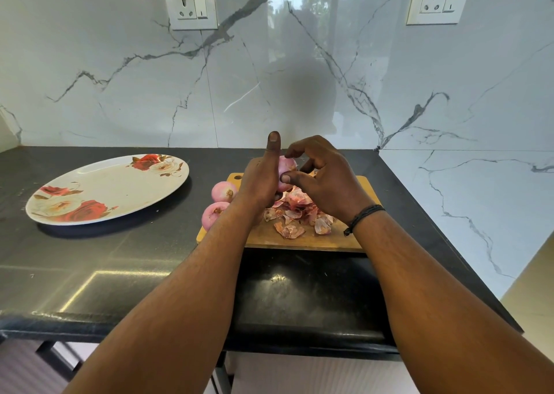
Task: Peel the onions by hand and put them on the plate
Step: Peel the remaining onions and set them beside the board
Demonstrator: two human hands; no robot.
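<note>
Held above the board (344, 237): one onion (286, 169), pink and partly peeled, gripped between both hands. Left hand (260, 181) wrapped round its left side, thumb pointing straight up, fingers curled behind and under, mostly hidden. Right hand (320, 181) pinching at the onion's right side, thumb tip pressed on the flesh low down, forefinger curled over the top; other fingers bent and loose. Black cord band (364, 216) round the right wrist.

Directly below the hands, on the wooden board: a heap of skins (295, 213), papery, pinkish brown, spread toward the near edge. At the board's left edge, just beside the left wrist: two more onions, the far onion (223, 191) and the near onion (212, 213), close together, both pale pink and smooth, seemingly peeled already.

Well to the left, apart from the board: the plate (105, 187), oval, white with red roses, flat on the black counter (120, 273), bearing no onions.

Behind the counter: a marble wall (120, 94), white with grey veins, carrying two sockets, left socket (190, 5) and right socket (439, 1). Dim reflection of the person in the glossy stone.
</note>
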